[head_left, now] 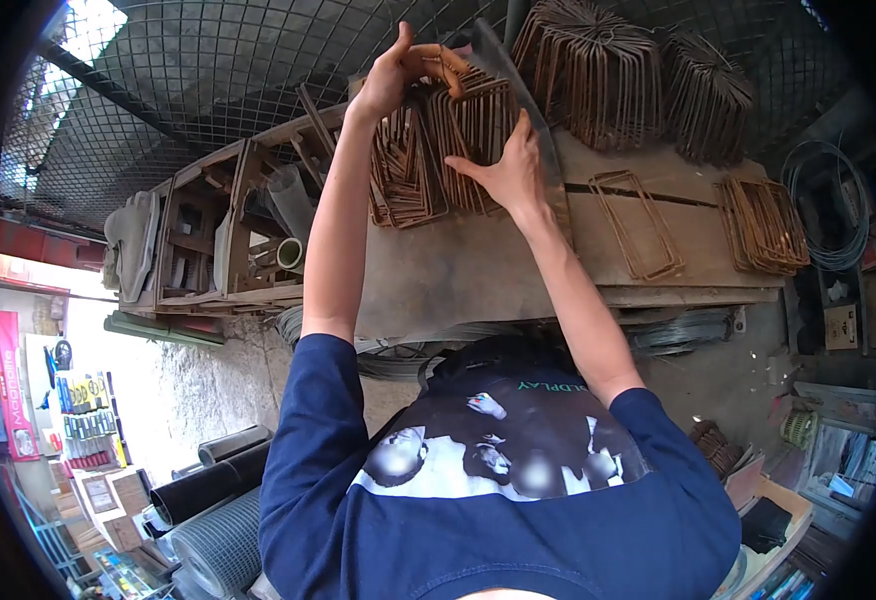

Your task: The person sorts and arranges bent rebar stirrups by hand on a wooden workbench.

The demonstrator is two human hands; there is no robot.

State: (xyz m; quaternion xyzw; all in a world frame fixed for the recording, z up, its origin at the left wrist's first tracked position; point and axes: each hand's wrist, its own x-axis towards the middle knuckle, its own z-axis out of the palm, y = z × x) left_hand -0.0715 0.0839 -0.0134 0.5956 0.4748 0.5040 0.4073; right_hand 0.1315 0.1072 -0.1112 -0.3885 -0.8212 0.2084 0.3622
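Observation:
Upright rusty rebar stirrups (473, 140) stand packed in a row on the wooden bench, in front of me. My left hand (403, 75) is over their far left end, thumb raised and apart, fingers bent with their tips right at the top of the row. At the near right side of the same row is my right hand (508, 172), its thumb and fingers spread wide, palm facing the stirrups. Just left of the row, more stirrups (403, 180) lean at mixed angles. A dark flat metal strip (528, 90) runs along the right side of the row.
Bundled stirrups (598, 80) stand at the back right, beside another bundle (708, 95). On the bench (478, 275) lie a few loose stirrups (638, 225) and a stack (763, 225). Wire mesh (228, 70) closes off the back. Wire coils (398, 360) sit below.

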